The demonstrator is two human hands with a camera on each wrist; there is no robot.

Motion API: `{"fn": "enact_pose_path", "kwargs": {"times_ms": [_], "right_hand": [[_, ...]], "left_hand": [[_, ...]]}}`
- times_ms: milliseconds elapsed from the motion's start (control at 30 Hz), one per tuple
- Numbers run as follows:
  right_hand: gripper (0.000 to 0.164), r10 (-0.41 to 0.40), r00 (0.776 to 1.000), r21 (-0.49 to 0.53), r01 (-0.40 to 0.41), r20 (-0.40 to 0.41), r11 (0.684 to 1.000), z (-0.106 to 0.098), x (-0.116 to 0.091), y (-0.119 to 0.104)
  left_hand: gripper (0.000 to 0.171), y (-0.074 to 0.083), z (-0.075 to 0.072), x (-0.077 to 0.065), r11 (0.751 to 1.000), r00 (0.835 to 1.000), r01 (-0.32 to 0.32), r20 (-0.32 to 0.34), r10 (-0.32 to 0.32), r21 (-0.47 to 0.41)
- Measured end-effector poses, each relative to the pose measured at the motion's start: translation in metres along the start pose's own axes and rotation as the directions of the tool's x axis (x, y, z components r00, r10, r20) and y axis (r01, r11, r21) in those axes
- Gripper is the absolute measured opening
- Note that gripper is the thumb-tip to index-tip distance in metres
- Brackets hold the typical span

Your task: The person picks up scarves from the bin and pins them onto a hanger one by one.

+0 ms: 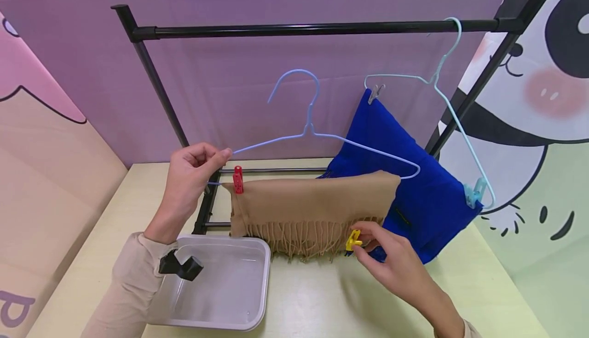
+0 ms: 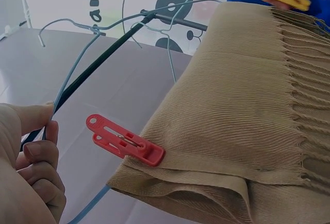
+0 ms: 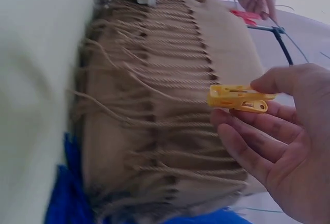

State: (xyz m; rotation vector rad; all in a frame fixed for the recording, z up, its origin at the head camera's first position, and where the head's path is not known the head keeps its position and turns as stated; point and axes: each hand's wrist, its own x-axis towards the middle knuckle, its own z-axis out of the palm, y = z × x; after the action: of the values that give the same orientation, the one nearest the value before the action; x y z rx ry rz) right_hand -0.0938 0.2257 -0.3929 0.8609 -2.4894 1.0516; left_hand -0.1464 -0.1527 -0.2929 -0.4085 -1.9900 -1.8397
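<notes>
My left hand [image 1: 188,179] pinches the left shoulder of a lavender-blue clothes hanger [image 1: 285,137] between thumb and fingers. Over the hanger's lower bar hangs a folded tan scarf [image 1: 313,200] with a twisted fringe along its bottom. A red clothespin [image 1: 238,179] clips the scarf near its left end, close to my left hand, as the left wrist view also shows [image 2: 126,140]. Between the thumb and fingers of my right hand [image 1: 391,256] is a yellow clothespin [image 1: 353,241], held in front of the fringe's right part. In the right wrist view the yellow clothespin [image 3: 240,97] appears apart from the cloth's top edge.
A black rack rail [image 1: 294,30] runs across the back. From its right end hangs a light-blue hanger [image 1: 453,113] with a blue cloth [image 1: 368,138], held by a metal clip [image 1: 375,94] and a pale-blue clothespin [image 1: 475,193]. A grey-white basin [image 1: 266,276] stands at front left.
</notes>
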Motion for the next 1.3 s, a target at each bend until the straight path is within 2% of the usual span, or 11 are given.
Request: {"fn": "enact_pose_path", "kwargs": {"times_ms": [233, 467, 567, 667, 733, 800, 933, 1133, 1233, 1300], "right_hand": [[0.057, -0.006, 0.996, -0.099, -0.004, -0.094, 0.995, -0.026, 0.002, -0.005], [0.059, -0.113, 0.973, -0.134, 0.087, -0.202, 0.987, -0.048, 0.007, -0.008], [0.053, -0.153, 0.955, -0.144, 0.119, -0.255, 0.982, -0.059, 0.011, -0.009], [0.034, -0.167, 0.945, -0.159, 0.126, -0.281, 0.979, -0.071, 0.015, -0.009], [0.039, -0.195, 0.936, -0.170, 0.150, -0.293, 0.974, -0.079, 0.018, -0.008], [0.051, -0.226, 0.931, -0.184, 0.178, -0.286, 0.967, -0.086, 0.022, -0.008], [0.052, -0.310, 0.913, -0.205, 0.260, -0.265, 0.944, -0.099, 0.031, -0.008], [0.051, -0.342, 0.924, -0.217, 0.303, -0.171, 0.928, -0.117, 0.044, -0.008], [0.048, -0.331, 0.937, -0.244, 0.297, -0.113, 0.923, -0.125, 0.051, -0.007], [0.028, -0.327, 0.942, -0.259, 0.298, -0.076, 0.919, -0.127, 0.056, -0.007]], "left_hand": [[0.015, -0.001, 0.000, 0.000, 1.000, 1.000, 0.003, 0.002, -0.003, -0.006], [0.015, -0.002, 0.000, 0.000, 1.000, 1.000, 0.004, 0.002, -0.004, -0.007], [0.015, -0.001, 0.000, 0.000, 1.000, 1.000, 0.004, 0.004, -0.004, -0.011], [0.015, -0.001, 0.000, 0.000, 1.000, 1.000, 0.003, 0.004, -0.003, -0.011], [0.015, -0.001, 0.000, 0.000, 1.000, 1.000, 0.000, 0.006, 0.000, -0.009], [0.015, 0.000, 0.000, 0.000, 1.000, 1.000, -0.003, 0.008, 0.003, -0.007], [0.016, 0.000, 0.000, 0.000, 1.000, 1.000, -0.007, 0.011, 0.007, -0.012], [0.015, 0.000, 0.000, 0.000, 1.000, 1.000, -0.006, 0.012, 0.006, -0.020], [0.015, 0.000, 0.000, 0.000, 1.000, 1.000, -0.005, 0.011, 0.005, -0.019], [0.015, 0.000, 0.000, 0.001, 1.000, 1.000, -0.004, 0.013, 0.004, -0.024]]}}
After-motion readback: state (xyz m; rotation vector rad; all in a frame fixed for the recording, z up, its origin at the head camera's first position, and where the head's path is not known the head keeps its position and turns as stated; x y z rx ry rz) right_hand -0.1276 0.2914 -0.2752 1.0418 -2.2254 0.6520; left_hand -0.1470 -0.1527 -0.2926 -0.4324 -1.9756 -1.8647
